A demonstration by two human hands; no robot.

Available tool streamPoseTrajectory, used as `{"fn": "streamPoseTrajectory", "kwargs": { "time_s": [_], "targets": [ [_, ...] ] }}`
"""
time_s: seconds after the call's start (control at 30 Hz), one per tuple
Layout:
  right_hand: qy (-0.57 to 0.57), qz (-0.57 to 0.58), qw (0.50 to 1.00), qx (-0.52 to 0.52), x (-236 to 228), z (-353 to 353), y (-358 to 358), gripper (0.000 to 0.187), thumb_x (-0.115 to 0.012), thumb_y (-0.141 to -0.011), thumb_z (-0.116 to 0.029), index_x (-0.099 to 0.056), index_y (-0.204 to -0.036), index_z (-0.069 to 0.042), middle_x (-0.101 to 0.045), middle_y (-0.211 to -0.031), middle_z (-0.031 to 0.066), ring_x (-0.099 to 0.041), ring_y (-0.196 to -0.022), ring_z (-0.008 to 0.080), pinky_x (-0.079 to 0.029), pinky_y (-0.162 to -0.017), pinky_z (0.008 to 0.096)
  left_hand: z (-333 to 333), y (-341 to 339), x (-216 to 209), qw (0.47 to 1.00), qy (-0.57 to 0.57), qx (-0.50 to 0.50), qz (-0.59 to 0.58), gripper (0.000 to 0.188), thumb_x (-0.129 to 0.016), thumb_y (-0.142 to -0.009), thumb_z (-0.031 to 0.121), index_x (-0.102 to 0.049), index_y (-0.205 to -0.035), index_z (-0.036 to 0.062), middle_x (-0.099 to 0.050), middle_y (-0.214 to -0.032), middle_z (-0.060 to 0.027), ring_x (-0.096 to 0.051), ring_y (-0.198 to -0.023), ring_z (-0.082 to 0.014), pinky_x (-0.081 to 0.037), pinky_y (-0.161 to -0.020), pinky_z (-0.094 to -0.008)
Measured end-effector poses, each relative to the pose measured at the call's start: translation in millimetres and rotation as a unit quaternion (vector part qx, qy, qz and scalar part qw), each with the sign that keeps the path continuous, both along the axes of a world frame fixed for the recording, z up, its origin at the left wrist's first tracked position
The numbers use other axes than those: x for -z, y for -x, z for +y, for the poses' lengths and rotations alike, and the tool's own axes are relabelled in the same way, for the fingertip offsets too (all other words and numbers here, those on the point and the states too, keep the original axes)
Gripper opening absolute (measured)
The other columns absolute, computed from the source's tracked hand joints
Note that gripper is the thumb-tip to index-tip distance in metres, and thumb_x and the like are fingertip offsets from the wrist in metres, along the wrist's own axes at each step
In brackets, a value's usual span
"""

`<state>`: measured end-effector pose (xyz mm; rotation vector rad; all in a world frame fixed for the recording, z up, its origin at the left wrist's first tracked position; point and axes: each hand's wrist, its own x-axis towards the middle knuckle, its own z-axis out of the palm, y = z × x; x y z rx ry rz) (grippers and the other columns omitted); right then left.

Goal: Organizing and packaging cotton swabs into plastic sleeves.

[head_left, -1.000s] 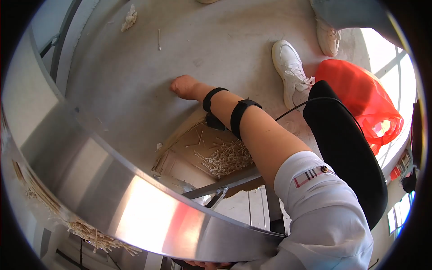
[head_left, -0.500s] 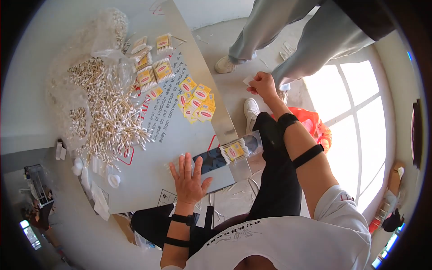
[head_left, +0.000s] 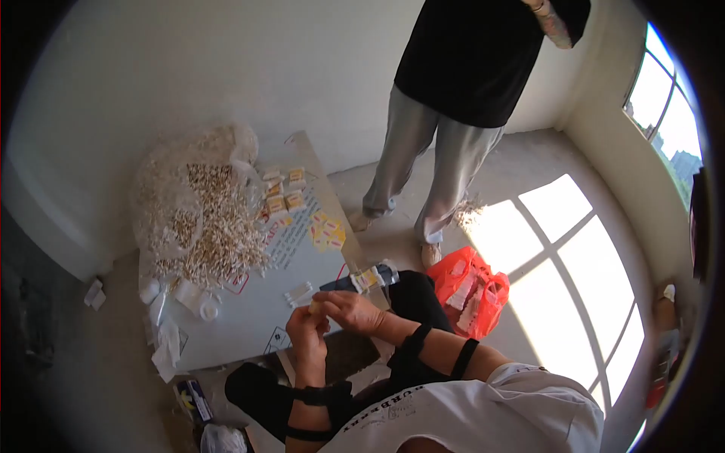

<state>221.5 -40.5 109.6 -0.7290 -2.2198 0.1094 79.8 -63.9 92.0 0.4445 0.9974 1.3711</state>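
My left hand (head_left: 308, 337) and my right hand (head_left: 352, 311) meet over the table's near edge. Both have closed fingers, pinched around a small pale piece (head_left: 315, 306) too small and covered to name. Just beyond them a few loose cotton swabs (head_left: 299, 294) lie on the table. A pack of cotton swabs (head_left: 368, 280) with a yellow label rests on a dark strip (head_left: 338, 285) beside my right knee. Farther off, yellow printed cards (head_left: 326, 232) lie spread out, with several filled swab packs (head_left: 285, 202) behind them.
A big heap of loose cotton swabs (head_left: 219, 241) spills from a clear plastic bag (head_left: 162, 162) on the table's left. Small white containers (head_left: 208, 310) sit by the left edge. A red plastic bag (head_left: 491, 306) stands on the floor at right. Another person (head_left: 461, 68) stands beyond the table.
My right hand has come in from the far right to meet my left, which was spread flat over the table and is now closed. My view has tilted up, showing more of the standing person.
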Motion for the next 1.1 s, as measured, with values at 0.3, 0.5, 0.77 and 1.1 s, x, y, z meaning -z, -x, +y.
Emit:
{"fn": "streamPoseTrajectory", "kwargs": {
  "time_s": [0.3,0.5,0.77,1.1],
  "targets": [
    [0.54,0.363,0.754,0.089,21,9,-6,0.038,-0.067,-0.087,-0.015,-0.056,-0.121,-0.003,-0.063,-0.107,0.0097,-0.062,-0.097,0.0166,-0.052,-0.08,0.0318,31,12,-5,0.966,-0.11,0.172,0.161,0.021,-0.074,-0.073,0.004,-0.054,-0.077,0.0012,-0.058,-0.062,-0.0063,-0.05,-0.047,-0.0107,-0.037,-0.042,-0.0245],
    [0.337,0.27,0.876,0.216,25,0,-1,0.025,-0.062,-0.092,-0.025,-0.063,-0.088,-0.001,-0.063,-0.077,0.0051,-0.061,-0.073,0.0123,-0.049,-0.064,0.0299,25,-8,10,0.968,-0.132,0.196,0.085,0.016,-0.069,-0.082,0.01,-0.056,-0.078,0.0008,-0.056,-0.06,-0.0056,-0.05,-0.047,-0.0104,-0.035,-0.041,-0.0251],
    [0.537,0.38,0.734,0.169,11,-12,11,0.025,-0.062,-0.093,-0.025,-0.061,-0.094,0.001,-0.062,-0.079,0.005,-0.06,-0.073,0.0136,-0.049,-0.064,0.0285,13,-16,2,0.991,-0.1,0.039,0.081,0.024,-0.065,-0.089,0.02,-0.054,-0.075,0.0025,-0.055,-0.064,-0.0037,-0.045,-0.047,-0.0093,-0.033,-0.042,-0.0246],
    [0.548,0.455,0.701,0.025,33,10,25,0.014,-0.062,-0.091,-0.015,-0.064,-0.097,-0.002,-0.064,-0.087,0.0045,-0.059,-0.077,0.0128,-0.048,-0.066,0.0266,37,-8,68,0.966,-0.161,-0.059,0.194,0.022,-0.063,-0.088,0.016,-0.056,-0.076,-0.0003,-0.056,-0.067,-0.0018,-0.05,-0.066,-0.0083,-0.045,-0.057,-0.026]
  ]
}}
